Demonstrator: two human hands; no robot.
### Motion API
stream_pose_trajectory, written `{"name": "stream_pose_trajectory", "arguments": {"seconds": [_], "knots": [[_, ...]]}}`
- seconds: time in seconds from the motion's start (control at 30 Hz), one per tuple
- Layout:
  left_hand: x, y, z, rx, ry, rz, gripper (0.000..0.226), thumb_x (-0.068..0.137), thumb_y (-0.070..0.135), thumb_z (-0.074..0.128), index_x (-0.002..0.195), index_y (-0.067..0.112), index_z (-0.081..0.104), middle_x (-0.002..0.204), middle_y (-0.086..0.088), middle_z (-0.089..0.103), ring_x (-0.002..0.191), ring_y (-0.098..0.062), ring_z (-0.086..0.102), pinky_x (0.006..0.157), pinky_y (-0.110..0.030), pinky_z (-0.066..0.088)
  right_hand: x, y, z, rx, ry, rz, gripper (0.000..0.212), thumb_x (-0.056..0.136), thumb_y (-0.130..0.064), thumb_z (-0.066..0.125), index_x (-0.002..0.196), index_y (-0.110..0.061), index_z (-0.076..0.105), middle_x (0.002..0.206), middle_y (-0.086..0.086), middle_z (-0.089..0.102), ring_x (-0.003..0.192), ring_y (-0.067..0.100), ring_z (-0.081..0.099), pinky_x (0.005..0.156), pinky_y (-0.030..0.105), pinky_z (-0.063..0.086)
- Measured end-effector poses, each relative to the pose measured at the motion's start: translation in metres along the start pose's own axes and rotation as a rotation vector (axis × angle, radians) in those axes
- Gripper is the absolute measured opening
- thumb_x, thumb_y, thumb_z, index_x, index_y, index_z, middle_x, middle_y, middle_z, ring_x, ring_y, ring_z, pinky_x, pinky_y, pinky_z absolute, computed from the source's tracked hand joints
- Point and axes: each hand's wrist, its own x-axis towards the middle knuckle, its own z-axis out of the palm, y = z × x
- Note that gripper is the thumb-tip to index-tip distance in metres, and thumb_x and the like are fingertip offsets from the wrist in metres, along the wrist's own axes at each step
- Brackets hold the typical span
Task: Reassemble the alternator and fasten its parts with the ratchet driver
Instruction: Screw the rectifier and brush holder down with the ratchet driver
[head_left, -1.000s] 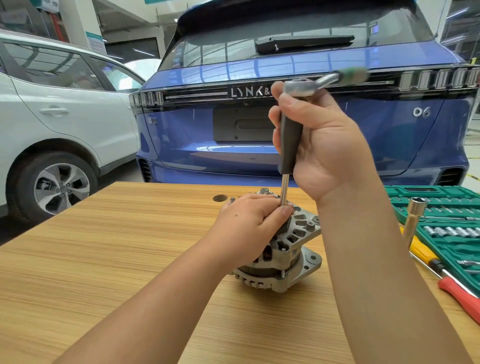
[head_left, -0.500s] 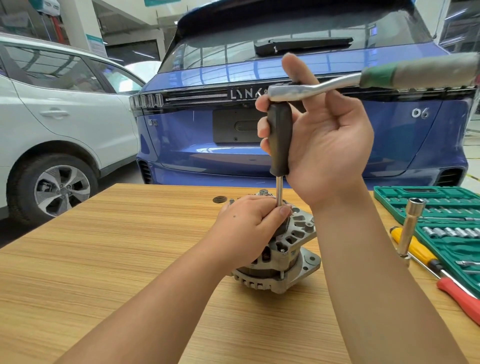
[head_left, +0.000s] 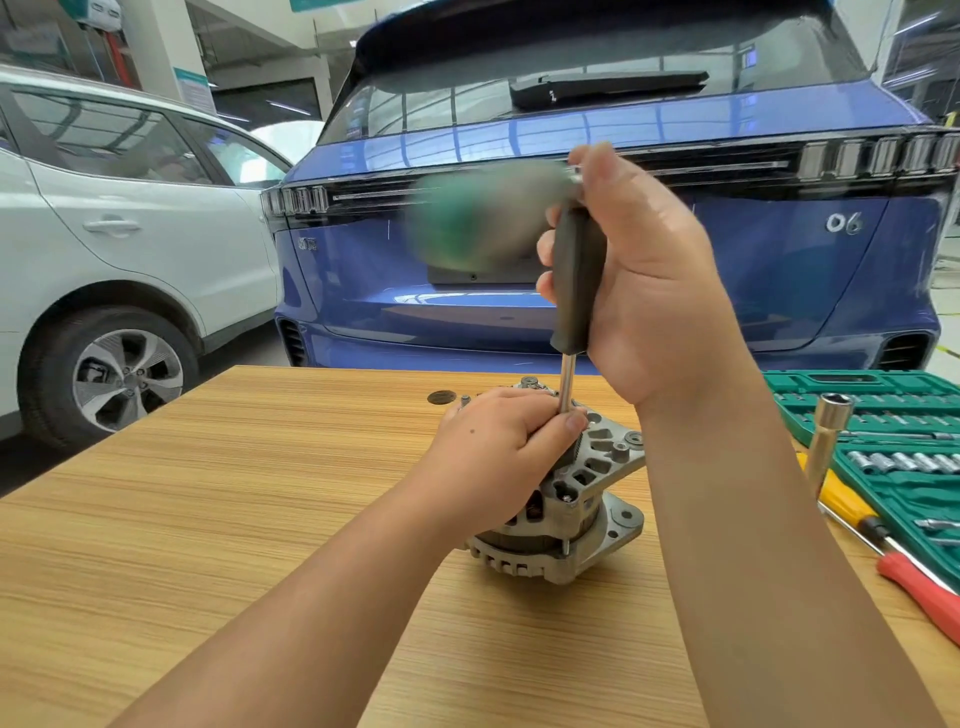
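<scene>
— Grey cast metal at centre: alternator (head_left: 576, 499) upright on the wooden surface (head_left: 208, 519), pulley end down, vented end frame up. Left hand?

— Left hand (head_left: 498, 447) draped over the alternator's top from the left, forearm reaching in from the lower left. Fingers curled round the housing, thumb tip pressed against the lower end of the steel shaft. Grip clamped on the alternator.

— And the right?

— Right hand (head_left: 644, 291) raised well above the alternator, forearm rising steeply from the lower right, wrist bent, palm turned left. Fingers wrapped round the dark vertical handle of the ratchet driver (head_left: 576, 280), thumb up near the top. Grip closed tight on that handle.

— Position of the driver?

— Upright, steel shaft dropping straight down onto the top of the alternator, just beside the left thumb. Tip hidden behind the left hand, so seating impossible to tell. Green and grey cross handle at the top, sticking out to the left, heavily smeared by motion blur.

— Elsewhere on the surface?

— Green socket case (head_left: 893, 441) open at the right edge, rows of sockets inside. Tall socket (head_left: 831, 436) standing just in front of it. Yellow-handled screwdriver (head_left: 844, 501) and red-handled screwdriver (head_left: 924, 597) lying nearby. Small dark disc (head_left: 441, 397) behind the alternator.

— Background?

— Blue car (head_left: 623, 218) tail-on behind the surface, white car (head_left: 119, 249) to the left.
</scene>
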Motion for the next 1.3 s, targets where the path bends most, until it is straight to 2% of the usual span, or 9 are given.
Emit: {"name": "stream_pose_trajectory", "arguments": {"seconds": [0.07, 0.17, 0.33, 0.43, 0.57, 0.67, 0.97, 1.13, 1.3], "knots": [[0.0, 0.0, 0.0, 0.008, -0.01, 0.009, 0.045, 0.106, 0.048, 0.04, 0.101, 0.017, 0.072, 0.112, 0.013, 0.069, 0.116, -0.003, 0.05, 0.115, -0.052, 0.032, -0.002, 0.001, 0.006, -0.256, 0.182, -0.158, 0.044, 0.089, -0.036, 0.07, 0.122, -0.011, 0.054, 0.075, -0.015, 0.059, 0.068, 0.005, 0.052, 0.066, 0.027, 0.047], [0.0, -0.001, 0.0, 0.002, -0.017, 0.02, 0.042, 0.106, 0.047, 0.041, 0.093, 0.022, 0.071, 0.11, 0.013, 0.068, 0.115, -0.005, 0.051, 0.113, -0.052, 0.034, -0.004, 0.004, 0.013, -0.363, 0.314, -0.212, 0.022, 0.091, -0.028, 0.071, 0.102, -0.011, 0.06, 0.072, -0.01, 0.057, 0.064, 0.009, 0.05, 0.064, 0.035, 0.049], [0.001, -0.001, 0.0, -0.01, 0.01, 0.009, 0.038, 0.107, 0.046, 0.042, 0.117, 0.028, 0.074, 0.116, 0.019, 0.065, 0.114, 0.005, 0.04, 0.116, -0.052, 0.03, 0.003, -0.011, -0.005, 0.184, 0.043, 0.184, 0.007, 0.09, -0.025, 0.062, 0.092, -0.019, 0.062, 0.088, -0.005, 0.072, 0.067, 0.009, 0.058, 0.068, 0.026, 0.045], [0.0, -0.001, 0.001, -0.019, 0.013, 0.006, 0.038, 0.107, 0.046, 0.042, 0.118, 0.028, 0.074, 0.108, 0.025, 0.06, 0.113, 0.007, 0.039, 0.116, -0.052, 0.03, 0.003, -0.005, -0.007, 0.203, 0.012, 0.147, 0.019, 0.084, -0.011, 0.066, 0.097, -0.022, 0.06, 0.095, -0.004, 0.073, 0.071, 0.009, 0.063, 0.066, 0.024, 0.046], [0.0, 0.0, 0.001, 0.009, 0.003, -0.008, 0.04, 0.107, 0.047, 0.04, 0.12, 0.027, 0.072, 0.118, 0.02, 0.063, 0.118, 0.001, 0.043, 0.117, -0.053, 0.029, 0.0, 0.01, 0.002, -0.109, 0.052, -0.119, 0.038, 0.096, 0.001, 0.059, 0.114, -0.032, 0.054, 0.097, -0.002, 0.071, 0.072, 0.013, 0.062, 0.062, 0.027, 0.05], [0.0, -0.001, 0.001, 0.019, 0.0, -0.017, 0.041, 0.107, 0.047, 0.039, 0.119, 0.025, 0.072, 0.12, 0.018, 0.064, 0.118, 0.0, 0.044, 0.116, -0.051, 0.031, 0.0, 0.015, 0.001, -0.218, 0.012, -0.234, 0.041, 0.097, 0.0, 0.056, 0.122, -0.031, 0.053, 0.088, -0.002, 0.062, 0.068, 0.016, 0.055, 0.057, 0.03, 0.05], [0.001, -0.002, 0.002, 0.008, 0.01, -0.01, 0.043, 0.107, 0.047, 0.04, 0.116, 0.019, 0.072, 0.116, 0.014, 0.066, 0.112, 0.002, 0.043, 0.114, -0.05, 0.032, 0.007, 0.013, -0.013, 0.242, -0.243, -0.021, 0.051, 0.099, -0.039, 0.024, 0.127, -0.017, 0.059, 0.091, 0.01, 0.06, 0.071, 0.026, 0.048, 0.065, 0.035, 0.037], [0.001, -0.002, 0.002, 0.002, 0.017, -0.004, 0.044, 0.107, 0.046, 0.041, 0.114, 0.017, 0.072, 0.114, 0.013, 0.066, 0.11, 0.003, 0.043, 0.113, -0.049, 0.033, 0.007, 0.008, -0.011, 0.212, -0.228, 0.022, 0.052, 0.091, -0.05, 0.041, 0.126, -0.016, 0.058, 0.092, 0.008, 0.062, 0.071, 0.023, 0.049, 0.066, 0.033, 0.039], [0.0, -0.002, 0.003, 0.006, 0.022, 0.004, 0.047, 0.106, 0.047, 0.04, 0.115, 0.014, 0.071, 0.114, 0.01, 0.068, 0.108, 0.005, 0.043, 0.113, -0.05, 0.034, 0.003, 0.004, -0.002, 0.132, -0.088, 0.027, 0.032, 0.097, -0.037, 0.046, 0.113, -0.011, 0.057, 0.085, 0.004, 0.062, 0.069, 0.017, 0.049, 0.063, 0.027, 0.039]]}}
